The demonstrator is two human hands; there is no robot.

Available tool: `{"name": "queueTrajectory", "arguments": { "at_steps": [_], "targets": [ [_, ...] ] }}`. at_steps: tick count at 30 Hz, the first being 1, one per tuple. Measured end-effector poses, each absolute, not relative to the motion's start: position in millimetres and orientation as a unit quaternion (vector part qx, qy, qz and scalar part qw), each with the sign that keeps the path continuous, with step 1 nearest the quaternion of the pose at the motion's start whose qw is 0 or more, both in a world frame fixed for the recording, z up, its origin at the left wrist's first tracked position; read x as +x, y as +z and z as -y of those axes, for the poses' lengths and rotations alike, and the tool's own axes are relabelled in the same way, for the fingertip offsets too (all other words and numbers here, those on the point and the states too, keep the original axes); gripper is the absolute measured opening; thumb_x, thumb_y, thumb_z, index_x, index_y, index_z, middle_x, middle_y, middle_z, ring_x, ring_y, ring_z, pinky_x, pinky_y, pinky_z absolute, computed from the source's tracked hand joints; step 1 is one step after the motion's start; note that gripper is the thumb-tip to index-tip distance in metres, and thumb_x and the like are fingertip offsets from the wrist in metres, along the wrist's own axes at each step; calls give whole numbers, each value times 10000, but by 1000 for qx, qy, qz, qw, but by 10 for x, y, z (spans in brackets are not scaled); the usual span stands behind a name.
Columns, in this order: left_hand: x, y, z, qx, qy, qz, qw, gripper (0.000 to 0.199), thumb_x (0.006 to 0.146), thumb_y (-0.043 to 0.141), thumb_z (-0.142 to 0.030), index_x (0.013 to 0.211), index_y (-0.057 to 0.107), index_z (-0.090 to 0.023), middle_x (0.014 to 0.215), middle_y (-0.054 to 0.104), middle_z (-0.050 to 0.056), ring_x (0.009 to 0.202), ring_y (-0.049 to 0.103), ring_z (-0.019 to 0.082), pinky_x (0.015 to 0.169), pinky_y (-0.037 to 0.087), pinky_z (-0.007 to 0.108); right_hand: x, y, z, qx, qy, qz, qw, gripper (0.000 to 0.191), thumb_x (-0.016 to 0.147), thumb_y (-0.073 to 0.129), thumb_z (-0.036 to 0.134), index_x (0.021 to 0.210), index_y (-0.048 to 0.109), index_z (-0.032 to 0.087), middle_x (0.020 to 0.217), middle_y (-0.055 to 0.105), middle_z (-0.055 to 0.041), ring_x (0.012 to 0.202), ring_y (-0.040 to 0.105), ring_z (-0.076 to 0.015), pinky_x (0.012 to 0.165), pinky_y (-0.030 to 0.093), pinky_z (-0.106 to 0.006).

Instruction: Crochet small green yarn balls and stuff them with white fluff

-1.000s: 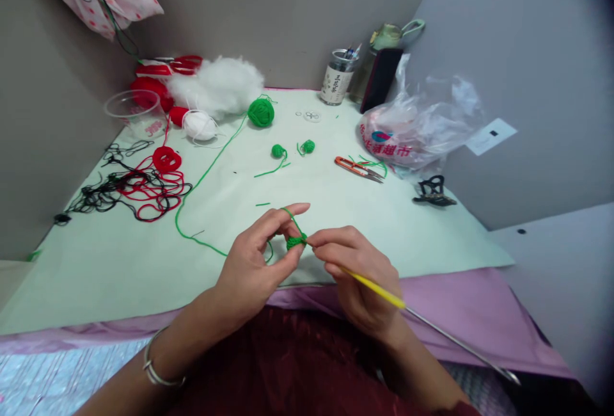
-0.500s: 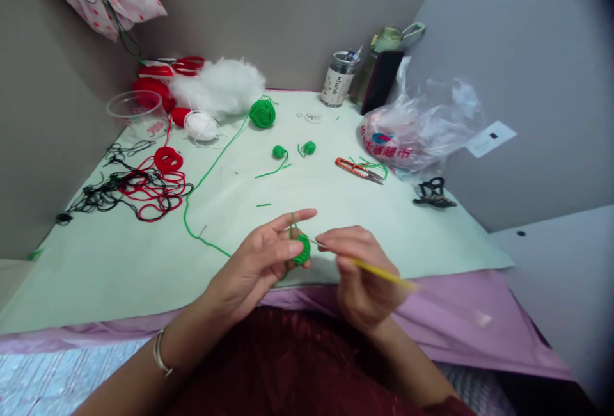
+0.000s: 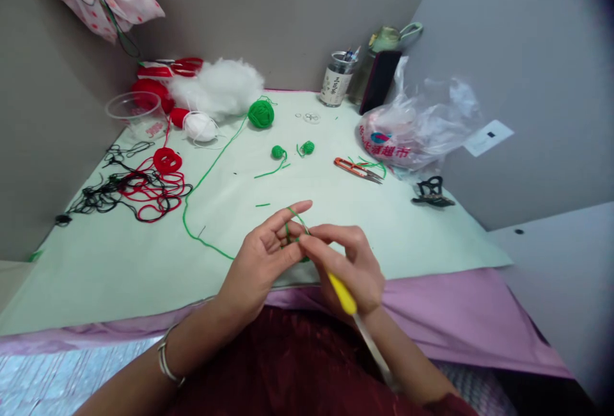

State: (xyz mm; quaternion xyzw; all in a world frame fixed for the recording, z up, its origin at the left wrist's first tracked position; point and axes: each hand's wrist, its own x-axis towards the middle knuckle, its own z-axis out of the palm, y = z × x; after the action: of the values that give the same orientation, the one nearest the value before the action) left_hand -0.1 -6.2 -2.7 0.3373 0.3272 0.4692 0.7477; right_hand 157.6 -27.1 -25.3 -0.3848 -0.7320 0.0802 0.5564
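Note:
My left hand (image 3: 266,253) is closed on a small green crochet piece (image 3: 306,259), mostly hidden behind the fingers. Green yarn (image 3: 298,216) loops over its raised index finger. My right hand (image 3: 348,262) grips a crochet hook (image 3: 343,292) with a yellow handle, whose pale end slants down toward my forearm. The hook's tip is hidden where the fingertips of both hands meet at the piece. From the left hand the yarn strand (image 3: 189,224) runs across the table to a green yarn ball (image 3: 261,114).
Two small green crocheted balls (image 3: 307,148) lie mid-table, with orange thread snips (image 3: 357,169) to their right. Tangled black and red yarn (image 3: 153,189) spreads at left, below white stuffing (image 3: 220,86). A plastic bag (image 3: 412,131), a phone (image 3: 380,82) and a hair claw (image 3: 433,192) are at right.
My right hand has moved left against the left fingertips, and the hook has swung to a steeper slant. The green piece, visible before, is now mostly covered.

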Motion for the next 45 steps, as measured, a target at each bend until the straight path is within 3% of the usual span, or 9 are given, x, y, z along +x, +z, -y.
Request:
{"name": "queueTrajectory", "arguments": {
  "at_steps": [3, 7, 10, 19, 23, 30, 34, 38, 45],
  "targets": [
    [-26, -15, 29, 277, 419, -291, 814, 453, 822, 860, -317, 1258, 779, -226, 913, 678, 18, 792, 597, 97, 773, 498, 204, 1595, -262, 270, -375, 63, 715, 587, 365, 956, 684, 103, 1250, 760, 305, 1114, 765, -67, 966, 712, -201, 785, 599, -340],
    [-68, -3, -14, 294, 424, -292, 805, 412, 810, 855, -276, 1214, 797, -216, 853, 624, -10, 742, 557, 75, 743, 477, 192, 1607, -190, 187, -359, 323, 559, 674, 205, 1033, 597, 212, 1049, 790, 279, 901, 746, -24, 698, 646, -144, 643, 545, -306],
    [-56, 7, -9, 351, 442, -312, 765, 395, 775, 889, -242, 1158, 794, -240, 885, 671, -13, 808, 600, 92, 763, 468, 195, 1580, -164, 138, -327, 436, 512, 664, 165, 1018, 640, 292, 981, 800, 269, 919, 754, -33, 694, 639, -142, 618, 524, -291],
    [-60, 51, 40, 404, 432, -315, 742, 336, 810, 870, -271, 1093, 695, -225, 994, 758, 13, 946, 673, 141, 849, 486, 244, 1534, -182, 121, -303, 456, 530, 647, 159, 1016, 649, 305, 1010, 807, 296, 925, 747, -28, 754, 638, -151, 670, 516, -295],
    [-60, 47, 42, 429, 430, -338, 719, 424, 818, 864, -277, 1181, 651, -232, 909, 721, -11, 859, 639, 121, 806, 467, 242, 1548, -147, 157, -320, 397, 573, 642, 180, 1022, 633, 252, 1039, 803, 308, 950, 742, -25, 832, 661, -161, 703, 533, -291],
    [27, 56, 113, 411, 415, -307, 751, 420, 759, 906, -282, 864, 506, -206, 732, 571, -75, 654, 486, 67, 623, 378, 199, 1589, -55, 149, -376, 164, 634, 655, 301, 974, 642, 83, 1105, 788, 312, 936, 681, -9, 814, 642, -140, 687, 511, -273],
    [70, 52, 169, 391, 288, -246, 839, 462, 707, 931, -377, 902, 554, -193, 703, 583, -56, 587, 500, 77, 579, 389, 212, 1659, 60, -23, -399, 140, 600, 679, 232, 989, 626, 115, 1028, 781, 282, 858, 677, 2, 786, 633, -148, 683, 503, -287],
    [-1, 160, 148, 408, 283, -272, 824, 394, 688, 932, -402, 883, 694, -157, 762, 614, -7, 635, 523, 94, 598, 423, 223, 1711, 230, -177, -403, 127, 609, 671, 152, 963, 670, 157, 933, 785, 254, 858, 717, -9, 836, 660, -166, 765, 531, -317],
    [-267, 557, -173, 443, 346, -299, 771, 309, 744, 886, -474, 743, 805, -176, 625, 576, -2, 565, 445, 89, 550, 361, 219, 1870, 562, -616, -329, 464, 518, 639, 237, 989, 624, 435, 888, 664, 224, 875, 777, -41, 841, 727, -190, 787, 589, -350]
  ]
}}
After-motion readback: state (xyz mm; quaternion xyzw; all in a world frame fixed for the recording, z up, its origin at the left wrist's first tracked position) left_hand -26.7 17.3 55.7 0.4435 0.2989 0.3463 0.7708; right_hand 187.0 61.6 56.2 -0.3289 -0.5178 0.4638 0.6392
